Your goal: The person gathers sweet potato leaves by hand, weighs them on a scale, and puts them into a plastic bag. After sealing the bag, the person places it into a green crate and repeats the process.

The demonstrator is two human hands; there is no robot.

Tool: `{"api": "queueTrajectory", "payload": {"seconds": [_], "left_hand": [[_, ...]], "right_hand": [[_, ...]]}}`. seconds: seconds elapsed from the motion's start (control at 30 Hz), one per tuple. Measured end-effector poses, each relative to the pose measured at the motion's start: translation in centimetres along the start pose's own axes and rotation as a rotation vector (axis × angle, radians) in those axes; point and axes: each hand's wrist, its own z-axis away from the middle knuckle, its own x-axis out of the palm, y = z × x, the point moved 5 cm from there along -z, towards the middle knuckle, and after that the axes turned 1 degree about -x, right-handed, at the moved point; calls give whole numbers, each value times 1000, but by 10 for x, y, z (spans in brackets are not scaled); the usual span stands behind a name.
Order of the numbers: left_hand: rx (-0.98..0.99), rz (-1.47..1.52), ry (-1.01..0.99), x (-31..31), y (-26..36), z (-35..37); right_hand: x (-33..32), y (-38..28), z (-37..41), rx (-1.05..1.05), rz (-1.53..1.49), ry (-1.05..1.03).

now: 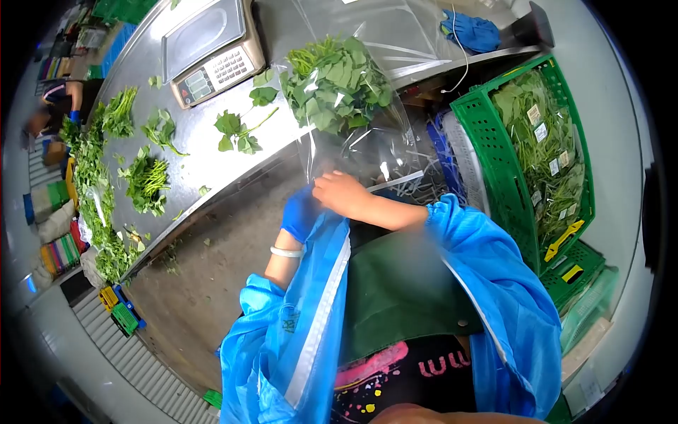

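A clear plastic bag point(360, 152) holds a bunch of leafy greens point(339, 85) at the edge of the metal table. The bag's loose end hangs over the edge towards me. My left hand point(300, 212), in a blue glove, is closed at that end, its fingers partly blurred. Beside it my bare right hand point(342, 193) pinches the bag's edge with curled fingers. Both hands are close together in front of my green apron point(409, 297). On the table to the left lies a loose leafy sprig point(240, 132).
A weighing scale point(212, 56) stands on the metal table point(205, 152). Small bunches point(147, 182) and a long heap of greens point(92, 184) lie at left. At right, a green crate point(494, 162) holds bagged greens. Another person's gloved hand point(75, 116) is at far left.
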Motion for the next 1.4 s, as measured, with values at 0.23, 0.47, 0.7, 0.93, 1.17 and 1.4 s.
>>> {"api": "queueTrajectory", "payload": {"seconds": [0.23, 0.47, 0.7, 0.93, 1.17, 1.4], "left_hand": [[-99, 157, -43, 5, -27, -9], [-192, 318, -65, 10, 25, 5], [-359, 833, 17, 13, 2, 0], [-173, 379, 20, -29, -34, -8], [420, -662, 597, -55, 72, -27], [787, -1007, 194, -44, 90, -56]], "right_hand": [[10, -6, 14, -145, 151, -232], [-3, -8, 10, -108, 57, -9], [-42, -16, 31, -274, -52, -177], [11, 122, 368, 558, 95, -1151], [-122, 121, 124, 413, 580, -28], [-116, 144, 48, -143, 457, -49]]}}
